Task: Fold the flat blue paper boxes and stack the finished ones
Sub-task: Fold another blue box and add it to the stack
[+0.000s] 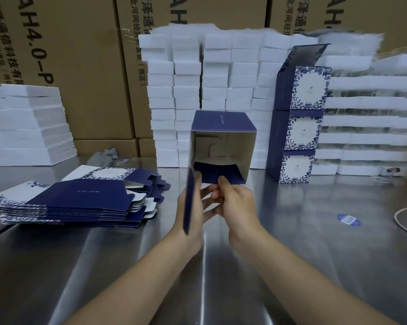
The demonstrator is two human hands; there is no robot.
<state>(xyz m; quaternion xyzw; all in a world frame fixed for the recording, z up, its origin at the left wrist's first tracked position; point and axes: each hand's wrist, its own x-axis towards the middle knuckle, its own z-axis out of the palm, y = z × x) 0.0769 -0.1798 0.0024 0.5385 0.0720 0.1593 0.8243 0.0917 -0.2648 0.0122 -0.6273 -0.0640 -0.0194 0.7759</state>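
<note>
Blue half-folded box [222,124] is being held above the steel table [291,254]; left hand [196,213] and right hand [237,202] are pinching its lower flap [211,173], thumbs on top.

Steel table [291,254], cardboard cartons [85,66] behind

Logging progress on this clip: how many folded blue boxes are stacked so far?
3, in one column on the table, at right: bottom box, middle box, top box with its lid up. The unfinished box is excluded. Others may be hidden.
</note>
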